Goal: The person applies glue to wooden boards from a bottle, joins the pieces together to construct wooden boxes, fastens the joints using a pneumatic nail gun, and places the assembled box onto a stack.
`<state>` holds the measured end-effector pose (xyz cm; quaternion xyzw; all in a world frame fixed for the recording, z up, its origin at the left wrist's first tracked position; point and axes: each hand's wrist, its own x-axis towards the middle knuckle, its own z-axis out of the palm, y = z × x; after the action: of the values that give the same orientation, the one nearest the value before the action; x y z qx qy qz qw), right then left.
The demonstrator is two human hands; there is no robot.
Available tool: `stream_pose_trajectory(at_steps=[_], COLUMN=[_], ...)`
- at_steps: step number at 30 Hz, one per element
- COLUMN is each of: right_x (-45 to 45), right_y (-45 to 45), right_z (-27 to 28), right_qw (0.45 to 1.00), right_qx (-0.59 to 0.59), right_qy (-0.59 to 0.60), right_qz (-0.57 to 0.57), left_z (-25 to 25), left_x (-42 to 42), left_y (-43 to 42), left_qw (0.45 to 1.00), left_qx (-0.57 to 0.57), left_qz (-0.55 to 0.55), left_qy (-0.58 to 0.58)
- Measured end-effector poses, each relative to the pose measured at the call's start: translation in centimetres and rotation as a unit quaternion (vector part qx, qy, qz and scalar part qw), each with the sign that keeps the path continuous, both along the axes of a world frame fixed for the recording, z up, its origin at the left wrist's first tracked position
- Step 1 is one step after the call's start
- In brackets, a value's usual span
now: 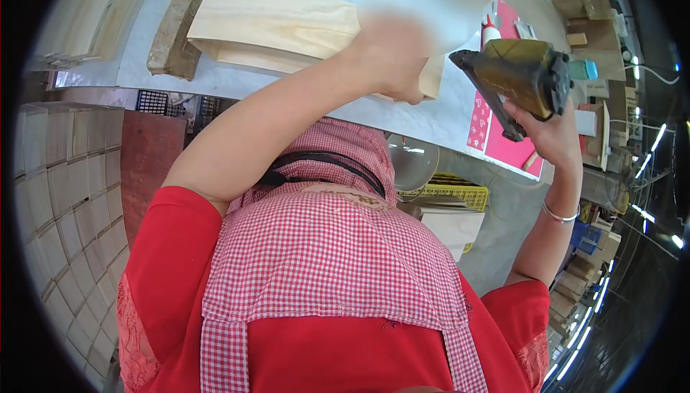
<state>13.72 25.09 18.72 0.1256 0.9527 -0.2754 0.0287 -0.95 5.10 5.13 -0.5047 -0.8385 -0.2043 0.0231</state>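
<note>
A pale wooden box lies lengthwise on the worktable in front of me. My left hand is closed over its right end, with the thumb on the near side; a blurred patch covers the upper part of the hand and that end of the box. To the right, my right hand grips a nail gun with a dark gold body and black nose and magazine. The tool is raised above the table, its nose towards the box and apart from it.
A rough wooden block lies left of the box on the worktable. A pink patterned sheet and a red-tipped bottle are at the right. Stacked wooden pieces stand at lower left; a yellow crate sits below the table.
</note>
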Motion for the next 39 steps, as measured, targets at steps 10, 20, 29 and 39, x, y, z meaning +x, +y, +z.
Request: stream_pose_trajectory(at_steps=[10, 20, 29, 39], right_x=[-2.4, -3.1, -2.6, 6.0], right_y=[1.0, 1.3, 1.3, 3.7], right_z=[-0.6, -0.3, -0.5, -0.4], right_qw=[1.0, 1.0, 1.0, 0.994], right_qx=[-0.008, 0.006, -0.018, 0.009], right_qy=[-0.01, -0.031, 0.0, 0.052], right_qz=[-0.018, 0.002, -0.024, -0.097], left_z=[0.5, 0.4, -2.0, -6.0], left_x=[-0.1, -0.2, -0.1, -0.9], left_y=[0.0, 0.0, 0.2, -14.1], left_qw=[1.0, 1.0, 0.972, 0.995], left_qx=[-0.005, -0.019, 0.183, -0.078], left_qz=[-0.01, -0.01, 0.007, 0.064], left_qy=[-0.025, -0.02, 0.148, -0.019])
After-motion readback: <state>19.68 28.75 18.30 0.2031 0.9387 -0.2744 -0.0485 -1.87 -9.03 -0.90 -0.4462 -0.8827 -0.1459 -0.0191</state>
